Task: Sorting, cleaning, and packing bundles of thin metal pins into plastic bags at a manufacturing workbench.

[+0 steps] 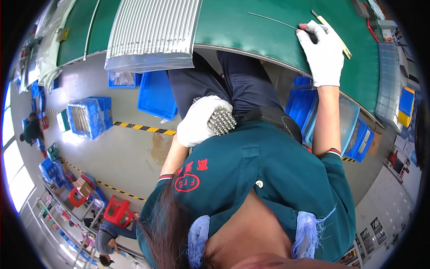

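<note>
My left hand [198, 120], in a white glove, is closed around a bundle of metal tubes [222, 121] held against my lap, their ends facing right. Over the green table [233, 33], my right hand [325, 60], also gloved in white, has its fingers bent round a thin metal rod [272, 20]. The rod sticks out to the left from the fingertips. A slim tool with a cream handle [335, 33] lies just beyond and beside that hand. To the left on the table, a row of long silvery tubes [154, 29] rests on clear plastic [148, 63] overhanging the edge.
Blue bins stand under the table, one at left [156, 96] and several at right [300, 103]. A plastic-wrapped blue crate [87, 117] sits on the floor. Yellow-black tape [143, 128] marks the floor. Two people and a red stool [118, 210] appear farther left.
</note>
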The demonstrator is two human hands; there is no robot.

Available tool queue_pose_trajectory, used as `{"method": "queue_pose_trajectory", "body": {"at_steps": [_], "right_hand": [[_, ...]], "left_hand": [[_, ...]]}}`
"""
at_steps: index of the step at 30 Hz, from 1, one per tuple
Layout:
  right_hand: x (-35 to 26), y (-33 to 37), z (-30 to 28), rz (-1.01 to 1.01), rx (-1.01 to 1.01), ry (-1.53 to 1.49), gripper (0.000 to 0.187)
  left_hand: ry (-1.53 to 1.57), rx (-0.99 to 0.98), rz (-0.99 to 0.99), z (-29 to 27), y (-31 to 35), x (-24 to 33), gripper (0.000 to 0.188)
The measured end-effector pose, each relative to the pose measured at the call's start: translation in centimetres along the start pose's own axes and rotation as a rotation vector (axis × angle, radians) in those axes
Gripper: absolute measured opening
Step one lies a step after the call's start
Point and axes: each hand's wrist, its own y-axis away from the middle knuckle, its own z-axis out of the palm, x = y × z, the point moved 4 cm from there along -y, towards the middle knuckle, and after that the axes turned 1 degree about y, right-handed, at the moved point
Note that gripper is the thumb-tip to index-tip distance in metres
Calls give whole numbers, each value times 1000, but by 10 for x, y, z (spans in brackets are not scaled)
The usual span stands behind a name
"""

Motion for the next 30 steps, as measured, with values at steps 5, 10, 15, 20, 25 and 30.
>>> {"method": "queue_pose_trajectory", "body": {"at_steps": [5, 10, 15, 20, 25, 30], "right_hand": [[-2, 2, -4, -83, 55, 38, 20], [-2, 6, -9, -12, 115, 43, 20], [-12, 14, -27, -166, 371, -140, 18], [2, 20, -29, -243, 499, -209, 19], [0, 23, -30, -244, 512, -367, 18], [1, 30, -31, -279, 553, -402, 19]], "left_hand": [[-42, 11, 39, 2, 1, -1, 31], [-46, 6, 77, 1, 2, 0, 30], [-50, 47, 62, -1, 3, 1, 26], [2, 83, 18, 2, 2, 3, 25], [-45, 94, 47, 2, 3, 5, 27], [-35, 39, 76, 2, 2, 5, 30]]}}
